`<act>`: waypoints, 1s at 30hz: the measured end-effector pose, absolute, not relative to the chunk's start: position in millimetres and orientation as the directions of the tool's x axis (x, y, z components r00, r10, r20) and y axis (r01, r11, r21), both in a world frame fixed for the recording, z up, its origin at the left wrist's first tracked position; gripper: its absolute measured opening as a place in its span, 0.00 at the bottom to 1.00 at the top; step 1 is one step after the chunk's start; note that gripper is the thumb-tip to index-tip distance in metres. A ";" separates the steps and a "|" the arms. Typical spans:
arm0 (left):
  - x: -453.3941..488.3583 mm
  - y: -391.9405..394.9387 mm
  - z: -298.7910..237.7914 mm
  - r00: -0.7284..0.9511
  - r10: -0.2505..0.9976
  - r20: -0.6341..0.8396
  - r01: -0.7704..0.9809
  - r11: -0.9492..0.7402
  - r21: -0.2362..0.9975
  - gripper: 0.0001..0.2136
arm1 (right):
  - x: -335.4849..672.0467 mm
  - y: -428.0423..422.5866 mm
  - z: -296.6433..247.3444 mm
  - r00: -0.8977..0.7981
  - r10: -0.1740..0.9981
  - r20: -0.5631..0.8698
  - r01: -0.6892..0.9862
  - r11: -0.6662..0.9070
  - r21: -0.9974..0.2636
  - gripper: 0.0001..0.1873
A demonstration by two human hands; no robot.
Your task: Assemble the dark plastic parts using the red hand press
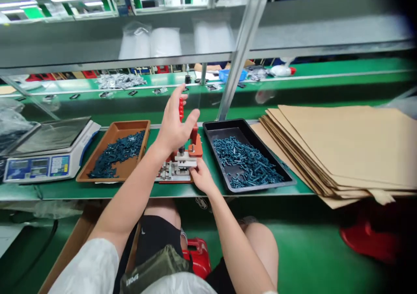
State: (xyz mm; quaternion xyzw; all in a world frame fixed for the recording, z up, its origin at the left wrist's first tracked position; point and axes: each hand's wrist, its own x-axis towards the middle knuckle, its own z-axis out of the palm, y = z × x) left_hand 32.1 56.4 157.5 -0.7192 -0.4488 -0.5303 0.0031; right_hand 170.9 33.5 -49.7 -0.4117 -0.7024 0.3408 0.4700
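Observation:
A small red hand press (pixel 182 161) stands on the green bench between two trays. My left hand (pixel 176 122) is raised at the press's red lever handle (pixel 181 107), fingers spread and loose around it. My right hand (pixel 200 175) rests at the press's metal base on its right side, fingers pinched there on something too small to make out. A brown tray (pixel 114 131) of dark blue parts lies to the left. A black tray (pixel 228 127) of loose dark blue pins lies to the right.
A digital scale (pixel 45 155) sits at far left. A stack of cardboard sheets (pixel 345 146) overhangs the bench at right. A slanted metal post (pixel 243 46) rises behind the press. A conveyor with small bags runs behind. A red stool (pixel 368 239) stands at lower right.

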 end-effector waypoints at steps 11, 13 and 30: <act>-52.6 -4.7 -31.5 -0.099 0.952 0.291 0.772 -0.111 0.626 0.17 | 175.9 27.0 -41.0 -0.262 0.869 0.421 0.249 0.482 -0.840 0.17; -53.2 -2.8 -39.5 -0.190 0.947 0.258 0.666 -0.069 0.743 0.17 | 173.2 27.2 -44.7 -0.271 0.877 0.398 0.264 0.465 -0.845 0.15; -2.2 -148.8 -76.5 -0.388 0.921 0.022 0.070 0.006 0.998 0.25 | 138.4 -73.8 -46.3 -0.348 0.839 0.419 0.320 0.526 -0.787 0.08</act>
